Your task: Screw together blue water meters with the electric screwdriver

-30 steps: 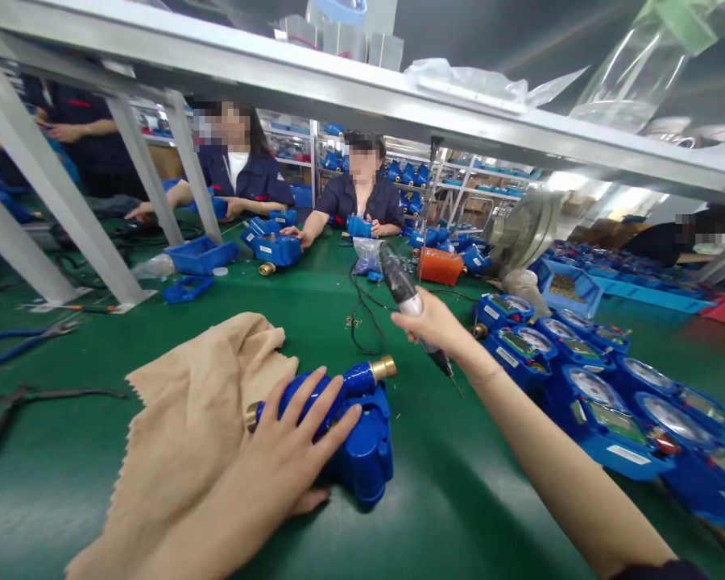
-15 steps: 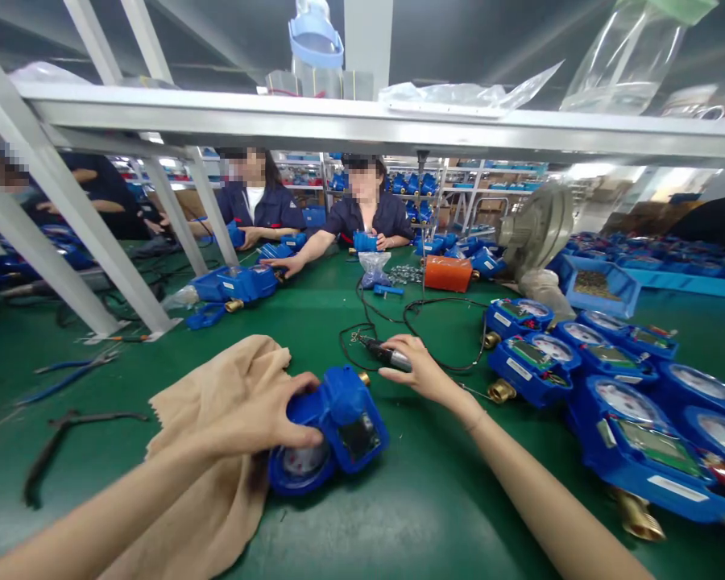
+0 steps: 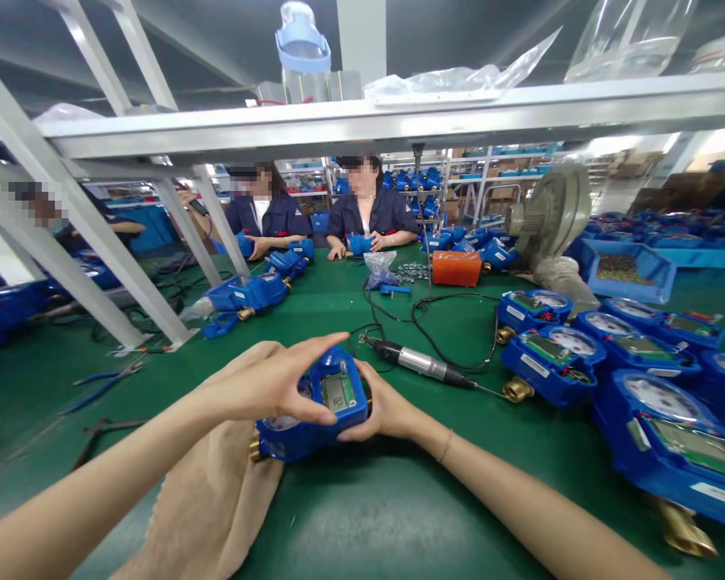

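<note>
The left hand (image 3: 266,383) and right hand (image 3: 382,409) grip a blue plastic water meter (image 3: 299,439) from either side, fingers spread — its display (image 3: 338,393) unreadable — beside a tan cloth (image 3: 217,491).

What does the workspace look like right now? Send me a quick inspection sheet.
Surface: green bench mat, covering the whole work area.
Job's things: blue water meter with brass ends, display facing up.
Grips: left hand over the meter's top; right hand against its right side.
Clutter: beige cloth at the meter's left; pliers further left; more blue water meters to the right.
Cables: black cable looping from the electric screwdriver lying beyond the hands.
Surroundings: two co-workers across the bench handling blue parts; orange box; fan.
</note>
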A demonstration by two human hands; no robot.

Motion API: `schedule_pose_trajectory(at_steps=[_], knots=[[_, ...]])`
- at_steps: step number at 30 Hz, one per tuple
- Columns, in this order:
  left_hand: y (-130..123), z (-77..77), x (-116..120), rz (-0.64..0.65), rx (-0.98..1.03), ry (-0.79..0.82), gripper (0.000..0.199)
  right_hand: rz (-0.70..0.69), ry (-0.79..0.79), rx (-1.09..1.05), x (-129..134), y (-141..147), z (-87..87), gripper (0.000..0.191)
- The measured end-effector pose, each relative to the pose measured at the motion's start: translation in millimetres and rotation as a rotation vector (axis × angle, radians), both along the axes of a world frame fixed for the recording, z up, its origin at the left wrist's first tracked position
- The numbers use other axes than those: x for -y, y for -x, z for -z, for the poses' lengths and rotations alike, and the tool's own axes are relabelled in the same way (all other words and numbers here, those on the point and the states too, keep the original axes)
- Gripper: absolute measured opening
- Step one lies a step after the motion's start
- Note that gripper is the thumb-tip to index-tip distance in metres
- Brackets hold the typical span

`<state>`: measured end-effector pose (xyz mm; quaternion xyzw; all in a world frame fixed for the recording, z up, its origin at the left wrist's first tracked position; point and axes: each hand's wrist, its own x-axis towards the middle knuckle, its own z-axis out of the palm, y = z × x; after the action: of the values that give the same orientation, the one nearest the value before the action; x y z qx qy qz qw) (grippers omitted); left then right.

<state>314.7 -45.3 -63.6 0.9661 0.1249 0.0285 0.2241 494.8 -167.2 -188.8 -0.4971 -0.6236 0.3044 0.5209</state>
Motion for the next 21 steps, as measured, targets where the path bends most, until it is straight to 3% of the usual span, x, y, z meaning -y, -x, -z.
schedule_pose_trajectory(at_steps=[2, 6, 12, 19, 21], knots=[[-11.2, -5.1, 23.1, -0.035, -0.108, -0.183, 0.107, 0.015, -0.007, -0.035, -1.9, 2.3, 1.1, 0.119], [-31.7, -7.1, 43.5, -0.021, -0.223, -0.309, 0.098, -0.025, -0.030, -0.095, -0.3, 6.7, -0.3, 0.116], [-32.7, -7.4, 32.1, 0.054, -0.164, -0.332, 0.085, -0.003, -0.018, -0.118, 2.6, 9.5, 2.0, 0.114], [-26.0, -1.7, 33.2, 0.053, -0.139, -0.353, 0.079, 0.044, -0.031, -0.110, 1.4, 13.5, 5.7, 0.109], [-27.1, -6.8, 28.4, 0.070, -0.132, -0.312, 0.075, 0.049, -0.041, -0.111, 2.0, 14.5, 6.9, 0.108]])
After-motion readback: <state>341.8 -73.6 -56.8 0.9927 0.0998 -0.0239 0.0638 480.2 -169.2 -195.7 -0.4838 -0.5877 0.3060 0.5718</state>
